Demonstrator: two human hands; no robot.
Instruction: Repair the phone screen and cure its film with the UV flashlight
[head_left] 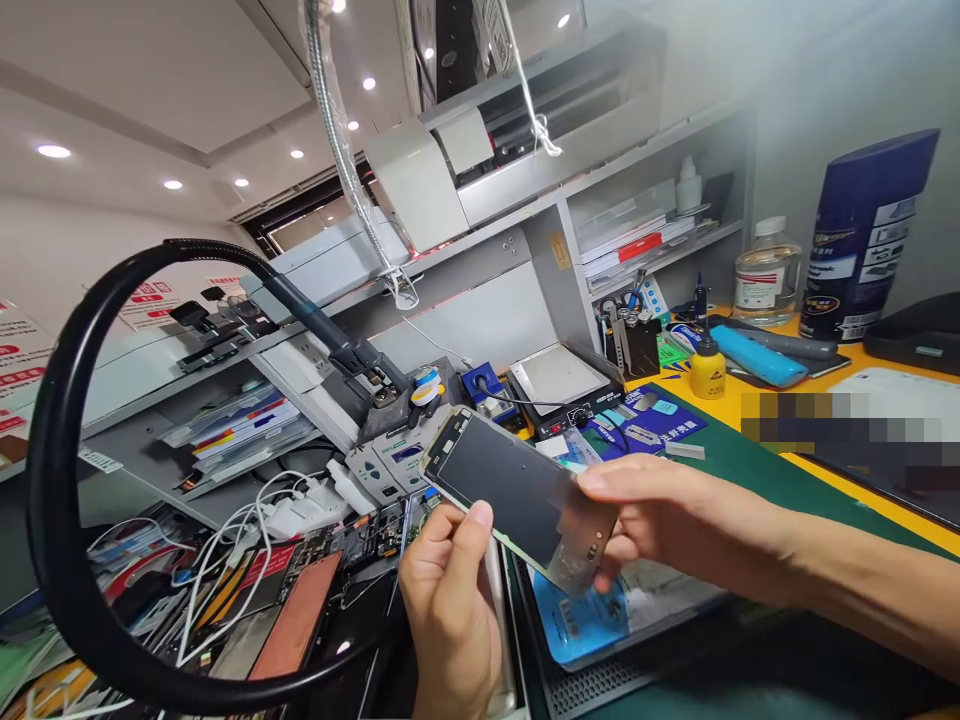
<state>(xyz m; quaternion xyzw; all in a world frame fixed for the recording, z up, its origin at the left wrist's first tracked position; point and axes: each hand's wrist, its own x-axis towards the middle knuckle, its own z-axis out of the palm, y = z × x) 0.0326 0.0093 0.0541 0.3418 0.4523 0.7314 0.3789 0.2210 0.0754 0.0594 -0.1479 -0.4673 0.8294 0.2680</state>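
A dark phone screen panel (502,490) with a pale edge is held up, tilted, between both hands. My left hand (454,595) grips its lower left edge, thumb on the front face. At the other end, my right hand (675,510) pinches the right edge with thumb and fingers; a smudged or reflective patch shows on the panel near there. Below the panel lies a blue and clear plastic packet (581,620), resting on a black perforated tray (600,690). The panel's back side is hidden.
A black flexible hose (45,450) loops across the left. Phone parts and white cables (262,540) crowd the lower left. Behind stand a soldering station (390,460) and a flat heating plate (562,375). A yellow bottle (707,370) and a dark blue can (862,240) stand at right.
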